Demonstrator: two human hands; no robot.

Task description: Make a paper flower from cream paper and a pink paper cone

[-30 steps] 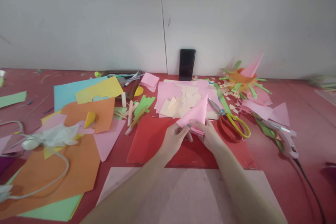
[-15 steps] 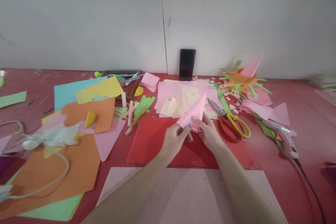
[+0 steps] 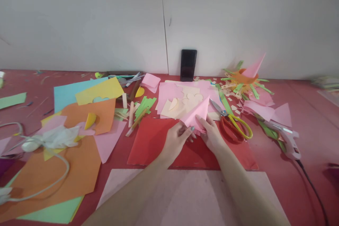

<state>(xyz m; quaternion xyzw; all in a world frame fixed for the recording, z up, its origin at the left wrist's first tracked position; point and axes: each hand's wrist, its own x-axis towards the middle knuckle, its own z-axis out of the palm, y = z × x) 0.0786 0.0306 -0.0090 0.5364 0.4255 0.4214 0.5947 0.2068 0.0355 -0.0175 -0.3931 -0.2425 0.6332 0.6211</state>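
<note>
Between my two hands is a pink paper cone [image 3: 197,113], its point up and leaning right, above a red sheet [image 3: 153,144]. My left hand [image 3: 176,139] is closed on the cone's lower left edge. On the other side, the fingers of my right hand [image 3: 212,132] press against its lower right part. The cone's lower opening is partly hidden by my fingers. Just right of my right hand lie scissors [image 3: 235,123] with yellow and red handles. Behind the cone are cream paper cutouts [image 3: 193,100] on pink sheets [image 3: 169,90].
A glue gun [image 3: 288,141] with a cord lies at the right. An orange and green paper piece [image 3: 247,76] holding a pink cone stands at the back right. A phone [image 3: 188,65] leans on the wall. Orange sheets [image 3: 76,169] and a white cable [image 3: 66,171] cover the left.
The pink cone has shifted slightly to the right and turned a little in my fingers. My forearms and the things on the table stay in place.
</note>
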